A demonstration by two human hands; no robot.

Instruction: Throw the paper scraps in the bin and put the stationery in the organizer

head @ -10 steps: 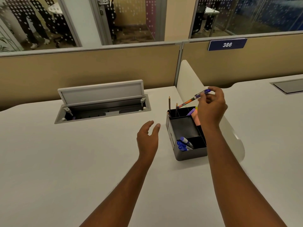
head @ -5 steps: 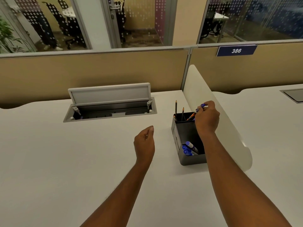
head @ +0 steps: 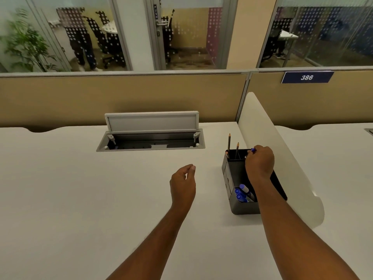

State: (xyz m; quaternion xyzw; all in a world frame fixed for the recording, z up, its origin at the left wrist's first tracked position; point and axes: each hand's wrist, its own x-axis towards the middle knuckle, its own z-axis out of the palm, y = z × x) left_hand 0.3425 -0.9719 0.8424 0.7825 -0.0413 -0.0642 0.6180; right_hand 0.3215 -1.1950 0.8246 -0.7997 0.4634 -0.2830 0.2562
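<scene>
A dark grey desk organizer (head: 227, 174) stands on the white desk at the right, beside a low white divider. Two pencils (head: 229, 142) stand upright in its far left compartment, and several blue markers (head: 242, 191) lie in the near one. My right hand (head: 260, 163) is over the organizer's far end, closed on a blue pen (head: 253, 150); only the pen's blue tip shows above my fingers. My left hand (head: 182, 183) hovers over the desk to the organizer's left, holding nothing, fingers loosely curled.
An open cable hatch (head: 150, 141) with its lid raised is set into the desk ahead of me. A white divider panel (head: 268, 138) runs along the organizer's right side. A tan partition with a "386" plate (head: 306, 77) closes the desk's far edge.
My right hand has lowered the blue pen from above the organizer down into its far end. My left hand has curled its fingers slightly. The camera view shifted a little.
</scene>
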